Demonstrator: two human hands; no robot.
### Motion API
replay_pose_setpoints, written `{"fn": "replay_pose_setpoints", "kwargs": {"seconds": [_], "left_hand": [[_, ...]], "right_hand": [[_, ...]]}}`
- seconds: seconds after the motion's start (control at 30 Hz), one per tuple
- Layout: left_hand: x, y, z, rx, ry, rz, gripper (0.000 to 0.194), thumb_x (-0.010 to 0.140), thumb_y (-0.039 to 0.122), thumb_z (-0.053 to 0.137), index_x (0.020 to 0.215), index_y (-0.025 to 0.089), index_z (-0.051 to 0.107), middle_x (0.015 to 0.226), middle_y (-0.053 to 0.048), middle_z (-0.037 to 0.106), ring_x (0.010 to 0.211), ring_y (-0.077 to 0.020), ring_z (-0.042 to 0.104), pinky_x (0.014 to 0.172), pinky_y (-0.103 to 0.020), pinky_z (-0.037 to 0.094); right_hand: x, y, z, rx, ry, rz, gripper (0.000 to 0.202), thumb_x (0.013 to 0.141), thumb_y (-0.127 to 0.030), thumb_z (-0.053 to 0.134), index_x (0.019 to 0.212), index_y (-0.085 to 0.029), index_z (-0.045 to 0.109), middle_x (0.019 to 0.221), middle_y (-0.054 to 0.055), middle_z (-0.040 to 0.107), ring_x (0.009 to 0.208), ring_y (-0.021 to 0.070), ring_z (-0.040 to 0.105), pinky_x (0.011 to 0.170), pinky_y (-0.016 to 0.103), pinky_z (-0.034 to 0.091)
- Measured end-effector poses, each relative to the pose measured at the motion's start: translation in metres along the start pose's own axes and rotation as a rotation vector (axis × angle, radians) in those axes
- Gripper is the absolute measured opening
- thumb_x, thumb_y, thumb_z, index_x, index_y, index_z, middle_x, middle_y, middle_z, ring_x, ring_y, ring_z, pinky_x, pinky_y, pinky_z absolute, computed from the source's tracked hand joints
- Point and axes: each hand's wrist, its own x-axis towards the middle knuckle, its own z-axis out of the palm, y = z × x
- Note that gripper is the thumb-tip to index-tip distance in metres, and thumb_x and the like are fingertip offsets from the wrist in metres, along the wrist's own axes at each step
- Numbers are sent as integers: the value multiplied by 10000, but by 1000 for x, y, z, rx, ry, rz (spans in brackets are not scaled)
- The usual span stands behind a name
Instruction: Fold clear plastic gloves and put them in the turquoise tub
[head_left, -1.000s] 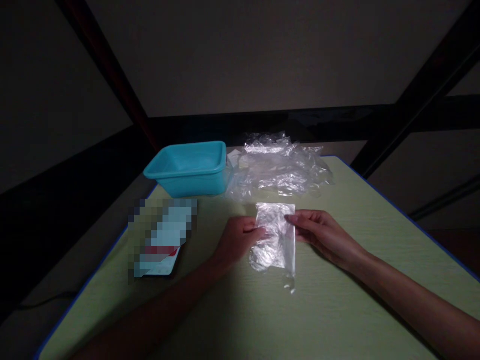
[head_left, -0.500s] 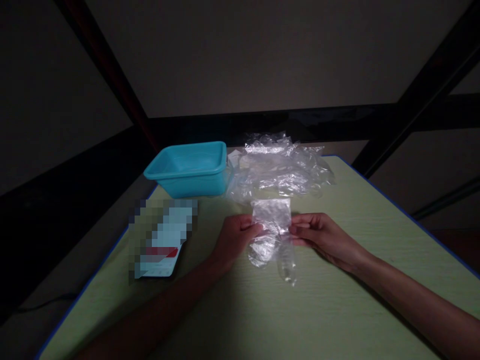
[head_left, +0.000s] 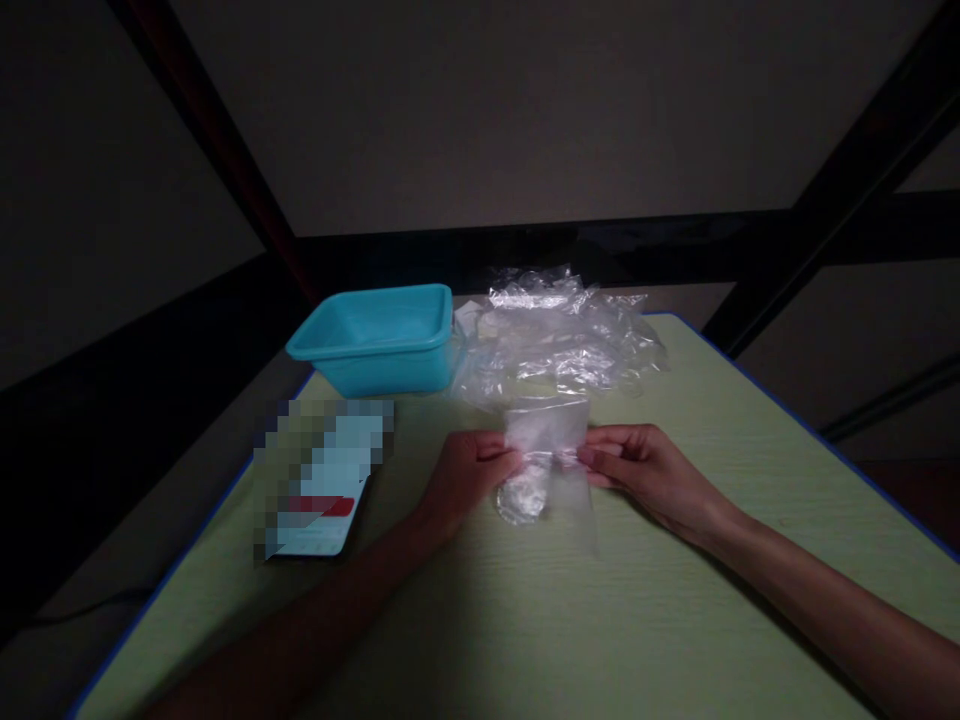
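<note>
A small clear plastic bag (head_left: 547,425) is stretched between my two hands above the table. My left hand (head_left: 466,475) pinches its left side between thumb and fingers. On the opposite side, my right hand (head_left: 637,460) grips the bag with thumb and fingertips. The bag's lower part hangs in two lobes, a shiny crinkled one at the left and a smoother one at the right. Just beyond it lies a heap of crumpled clear plastic bags (head_left: 562,345).
A turquoise plastic basin (head_left: 394,370) stands at the far left of the pale green table (head_left: 570,640), touching the heap's edge. In front of it lies a phone (head_left: 319,535) with a lit, partly blurred screen. Blue edging (head_left: 855,455) borders the tabletop.
The bag has turned slightly between my hands, and its upper part looks smoother and less shiny. Its right lobe has shifted a little. Both hands have stayed nearly in place.
</note>
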Motion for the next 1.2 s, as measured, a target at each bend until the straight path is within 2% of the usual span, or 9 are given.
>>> {"fn": "replay_pose_setpoints", "kwargs": {"seconds": [0.23,0.37,0.5,0.67,0.87,0.93,1.03,1.1,1.2], "left_hand": [[2,-3,-2,-59,2,-6,184,602,298,630,549,124,652,467,32,527,472,-88,445,493,-205,318],[4,-5,-3,-146,6,-16,164,579,282,654,592,123,694,514,9,588,518,-107,507,515,-210,368],[4,-3,-3,-186,47,-22,179,551,261,668,666,143,739,578,-13,666,511,-106,523,481,-197,369],[3,0,-1,-206,34,-18,151,556,263,666,636,155,735,672,-48,716,579,-139,597,517,-216,429],[1,1,-1,-206,23,52,104,598,210,627,540,156,694,871,-69,732,661,-139,618,528,-200,417],[1,0,-1,-219,9,52,119,614,232,639,643,149,720,876,-74,729,628,-128,604,505,-196,402],[1,-1,-1,-305,-28,19,337,613,262,667,932,156,700,910,-73,720,648,-139,611,507,-199,406],[2,-3,-1,-338,-41,-12,420,605,265,671,1011,158,669,877,-61,716,655,-144,611,522,-205,410],[3,-6,-1,-270,-27,-27,345,622,286,647,923,126,700,635,-14,662,523,-104,535,488,-199,359]], "right_hand": [[-1,-1,0,-29,-36,-76,234,558,-322,803,765,-227,752,686,13,730,625,104,639,643,218,500],[-1,-1,-1,-95,-21,-135,168,568,-309,784,710,-225,753,673,26,728,609,134,638,636,267,504],[-1,0,-2,-151,-2,-209,97,613,-296,729,695,-250,754,780,34,742,730,175,659,710,311,501],[-2,-1,-1,-122,-18,-221,70,621,-295,707,640,-239,744,805,42,735,817,206,653,773,352,484],[-2,1,3,-64,36,-177,84,592,-284,732,631,-210,723,732,36,719,700,162,634,698,301,484],[-2,1,5,-86,70,-184,109,574,-283,757,599,-199,693,706,28,709,671,154,625,665,292,482],[-3,1,7,-95,105,-190,161,561,-284,776,589,-189,649,684,15,691,629,139,612,635,287,483],[-4,1,7,-81,121,-185,184,564,-291,778,633,-189,641,678,9,684,593,125,601,609,279,484],[-4,1,7,-71,141,-187,208,567,-289,774,688,-197,631,677,5,681,576,119,598,579,268,485]]}}
